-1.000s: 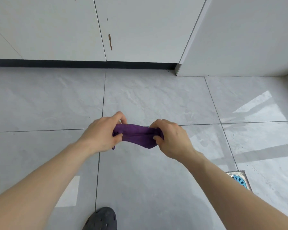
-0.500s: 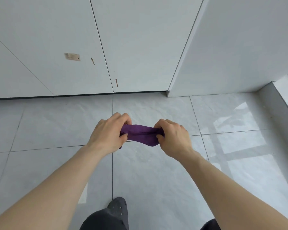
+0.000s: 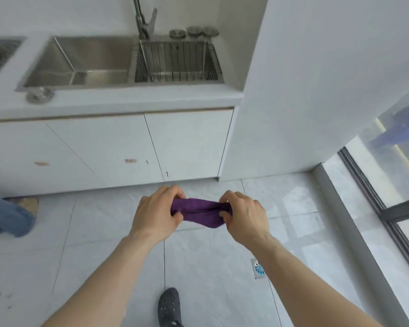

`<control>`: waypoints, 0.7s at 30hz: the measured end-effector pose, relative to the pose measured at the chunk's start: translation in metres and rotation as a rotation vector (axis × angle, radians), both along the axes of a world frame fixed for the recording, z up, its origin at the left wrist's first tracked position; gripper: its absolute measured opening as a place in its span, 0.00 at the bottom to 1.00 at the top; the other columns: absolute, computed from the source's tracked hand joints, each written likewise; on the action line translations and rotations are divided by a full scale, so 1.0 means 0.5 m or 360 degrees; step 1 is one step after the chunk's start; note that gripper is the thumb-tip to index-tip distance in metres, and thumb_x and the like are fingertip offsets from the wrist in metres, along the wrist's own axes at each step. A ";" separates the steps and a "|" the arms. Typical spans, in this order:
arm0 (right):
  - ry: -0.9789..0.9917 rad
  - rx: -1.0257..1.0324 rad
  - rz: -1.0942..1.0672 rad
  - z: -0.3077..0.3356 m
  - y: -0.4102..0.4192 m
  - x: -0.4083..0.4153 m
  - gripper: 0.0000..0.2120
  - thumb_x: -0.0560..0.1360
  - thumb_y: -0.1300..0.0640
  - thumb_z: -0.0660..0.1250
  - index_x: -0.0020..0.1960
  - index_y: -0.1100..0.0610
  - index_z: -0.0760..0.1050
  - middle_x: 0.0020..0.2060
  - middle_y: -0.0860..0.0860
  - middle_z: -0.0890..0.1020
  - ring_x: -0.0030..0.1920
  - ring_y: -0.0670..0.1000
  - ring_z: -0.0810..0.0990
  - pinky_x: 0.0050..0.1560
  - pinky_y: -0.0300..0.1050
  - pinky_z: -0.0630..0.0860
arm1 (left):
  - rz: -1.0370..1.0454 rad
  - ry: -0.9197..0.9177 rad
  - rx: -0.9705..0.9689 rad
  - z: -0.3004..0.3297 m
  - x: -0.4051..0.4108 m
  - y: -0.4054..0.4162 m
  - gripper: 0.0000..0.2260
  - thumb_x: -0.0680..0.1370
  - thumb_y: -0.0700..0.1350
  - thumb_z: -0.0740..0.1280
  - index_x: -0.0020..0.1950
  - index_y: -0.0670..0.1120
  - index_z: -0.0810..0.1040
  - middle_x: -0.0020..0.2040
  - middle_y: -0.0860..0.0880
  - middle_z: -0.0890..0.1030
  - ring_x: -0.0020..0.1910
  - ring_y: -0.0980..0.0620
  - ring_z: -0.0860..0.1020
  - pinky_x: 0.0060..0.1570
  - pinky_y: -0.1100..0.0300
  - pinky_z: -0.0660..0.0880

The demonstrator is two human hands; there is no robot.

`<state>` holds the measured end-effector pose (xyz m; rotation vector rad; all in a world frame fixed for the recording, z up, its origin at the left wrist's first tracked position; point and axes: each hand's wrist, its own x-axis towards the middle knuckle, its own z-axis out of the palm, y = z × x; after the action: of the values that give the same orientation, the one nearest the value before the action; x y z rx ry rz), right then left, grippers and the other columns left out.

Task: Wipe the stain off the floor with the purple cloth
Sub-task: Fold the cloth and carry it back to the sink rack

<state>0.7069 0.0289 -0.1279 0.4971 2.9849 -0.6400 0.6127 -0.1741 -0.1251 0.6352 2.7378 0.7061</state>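
Note:
The purple cloth (image 3: pixel 201 212) is bunched and stretched between both hands, held in the air above the grey tiled floor (image 3: pixel 210 267). My left hand (image 3: pixel 157 214) grips its left end, my right hand (image 3: pixel 244 217) grips its right end. Small dark marks (image 3: pixel 0 297) show on the floor at the lower left; I cannot tell whether they are the stain.
White cabinets (image 3: pixel 104 149) with a steel sink (image 3: pixel 121 62) and tap stand ahead. A floor drain (image 3: pixel 259 269) lies by my right forearm. My dark shoe (image 3: pixel 170 306) is below. Another person's blue trouser leg (image 3: pixel 5 217) is at the left. A glass door (image 3: pixel 387 197) runs along the right.
The view has risen and tilted up, so the counter and sink now show. Both hands still hold the cloth stretched between them, now slightly farther apart.

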 end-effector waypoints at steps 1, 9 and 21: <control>0.0023 0.0000 -0.0008 0.043 0.003 0.008 0.10 0.77 0.55 0.68 0.57 0.49 0.74 0.48 0.47 0.80 0.47 0.56 0.79 0.48 0.48 0.68 | 0.0002 0.0030 0.0006 0.044 0.008 0.003 0.14 0.69 0.42 0.67 0.47 0.60 0.71 0.44 0.60 0.77 0.33 0.59 0.76 0.47 0.56 0.69; 0.0188 -0.0014 -0.0010 0.308 0.029 0.038 0.12 0.76 0.56 0.65 0.59 0.47 0.75 0.50 0.47 0.81 0.49 0.55 0.80 0.46 0.46 0.68 | 0.0024 0.0148 0.0066 0.309 0.030 0.034 0.12 0.68 0.45 0.65 0.47 0.59 0.72 0.44 0.60 0.78 0.41 0.58 0.77 0.44 0.57 0.68; 0.0354 -0.0016 -0.0001 0.477 0.035 -0.026 0.14 0.79 0.58 0.63 0.62 0.47 0.75 0.53 0.47 0.81 0.50 0.55 0.79 0.44 0.45 0.68 | 0.0157 0.0247 0.0185 0.490 -0.012 0.029 0.13 0.67 0.46 0.67 0.49 0.59 0.72 0.44 0.61 0.81 0.41 0.58 0.77 0.38 0.58 0.70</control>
<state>0.6938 0.0465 0.1105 0.4547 3.1860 -0.7567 0.6067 -0.1594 0.1199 0.6060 2.9045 0.8789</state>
